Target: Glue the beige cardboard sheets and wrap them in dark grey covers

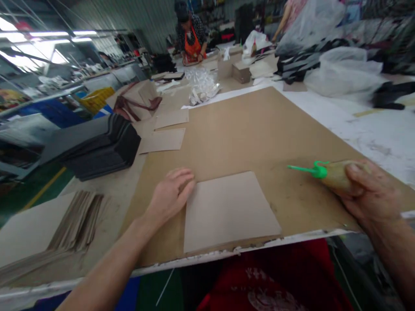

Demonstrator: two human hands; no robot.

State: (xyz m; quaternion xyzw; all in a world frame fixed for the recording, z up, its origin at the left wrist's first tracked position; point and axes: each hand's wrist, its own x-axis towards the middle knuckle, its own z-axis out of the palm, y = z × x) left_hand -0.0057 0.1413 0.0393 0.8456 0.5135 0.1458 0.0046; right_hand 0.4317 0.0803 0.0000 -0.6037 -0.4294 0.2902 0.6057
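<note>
A pale rectangular sheet of cardboard [230, 211] lies flat near the front edge of the table, on a larger brown board [240, 134]. My left hand [173, 190] rests at the sheet's upper left corner, thumb slightly apart from the fingers, palm down. Whether the fingertips reach under the sheet is hidden. On the right, my right hand [366, 185] is wrapped around a yellowish squeeze bottle [337, 175], held tilted on its side. Its green nozzle [304, 169] points left, above the brown board and apart from the sheet.
Left of the board are a stack of cardboard sheets [42, 229] and a pile of black panels [100, 144]. Two smaller cards [164, 140] lie beyond my left hand. Farther back are a clear plastic bag [202, 84], boxes [241, 72] and a person in an orange apron [193, 45].
</note>
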